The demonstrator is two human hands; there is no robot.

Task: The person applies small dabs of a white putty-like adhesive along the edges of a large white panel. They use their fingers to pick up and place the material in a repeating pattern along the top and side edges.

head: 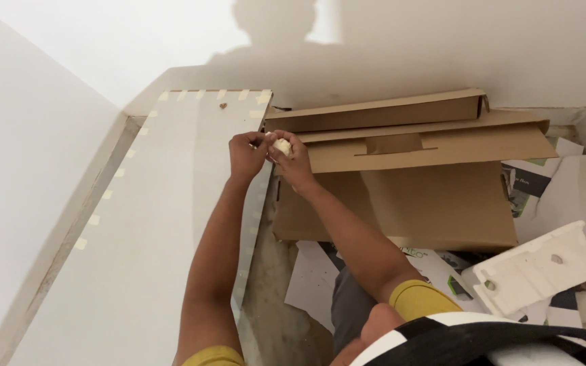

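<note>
Tape roll (281,145) sat pinched in the right hand (291,161), fingers closed around it. Left hand (246,154) was just beside, fingertips pinched shut at the roll's left edge, above the white panel's (164,224) taped right edge. Flattened cardboard (408,183) lay right of both hands.

Cardboard (408,183), foam block (537,268), prob. leaflets (564,196).

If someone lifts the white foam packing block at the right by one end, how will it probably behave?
The white foam packing block looks like moulded polystyrene, so it is probably very light for its size. It seems thick and stiff, so it should keep its shape rather than flop. Its thin edges and corners may crumble or snap under pressure. It lies loosely on paper sheets, so it may slide easily.
</note>
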